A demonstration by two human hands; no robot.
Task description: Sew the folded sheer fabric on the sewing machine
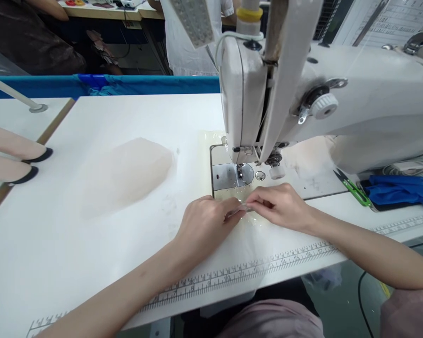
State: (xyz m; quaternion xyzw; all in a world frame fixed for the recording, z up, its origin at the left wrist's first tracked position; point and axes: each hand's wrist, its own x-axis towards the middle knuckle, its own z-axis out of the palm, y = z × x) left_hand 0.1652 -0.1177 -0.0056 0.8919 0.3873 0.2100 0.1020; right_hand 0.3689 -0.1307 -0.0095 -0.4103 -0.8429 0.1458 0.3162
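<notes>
Head view: hands [243, 211] hide small clear piece [242, 206].

Two hands work at the lower centre of the frame: a left hand [206, 224] and a right hand [280, 205], pinching one small clear piece [240, 207] between them. One sewing machine [324, 103] fills the upper right. One pale fabric pile [127, 173] lies left of centre on the desk [91, 244]. One green thread snip [354, 188] and one blue cloth [402, 190] sit at the right. Two black-tipped forms [21, 162] enter from the left edge.
</notes>
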